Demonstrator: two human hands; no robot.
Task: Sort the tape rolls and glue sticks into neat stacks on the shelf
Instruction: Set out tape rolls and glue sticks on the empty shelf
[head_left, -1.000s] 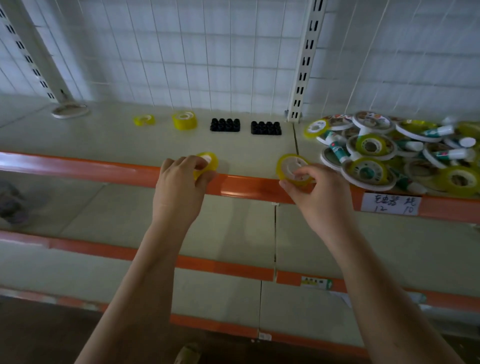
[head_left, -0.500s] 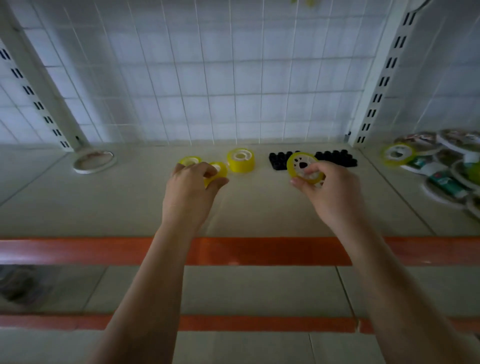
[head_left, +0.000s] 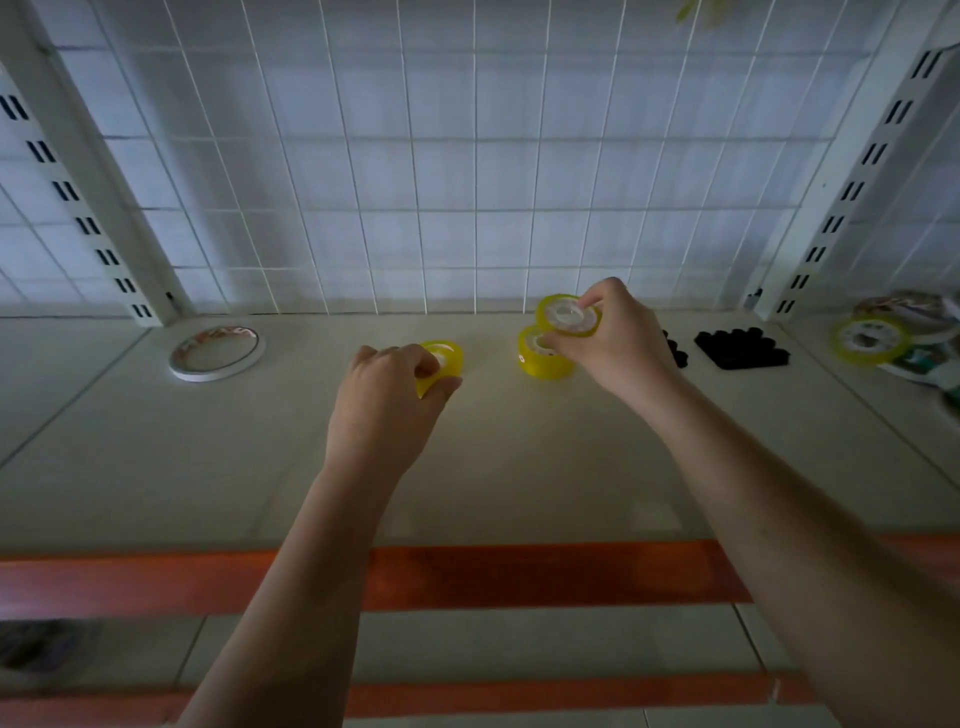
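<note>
head view: pale shelf (head_left: 156, 467) with an orange front edge, backed by a white wire grid (head_left: 415, 182). left hand (head_left: 382, 410) curls its fingers round a yellow tape roll (head_left: 441, 358) at the shelf surface; right hand (head_left: 613, 338) pinches another yellow roll (head_left: 563, 314) just above a yellow stack (head_left: 543, 358). a wide flat white roll (head_left: 215, 353) lies at left.

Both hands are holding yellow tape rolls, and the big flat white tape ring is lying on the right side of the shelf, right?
Not quite. The head view shows the flat white tape ring on the left side of the shelf, not the right. The rest holds: the left hand and right hand each hold a yellow tape roll.
</note>
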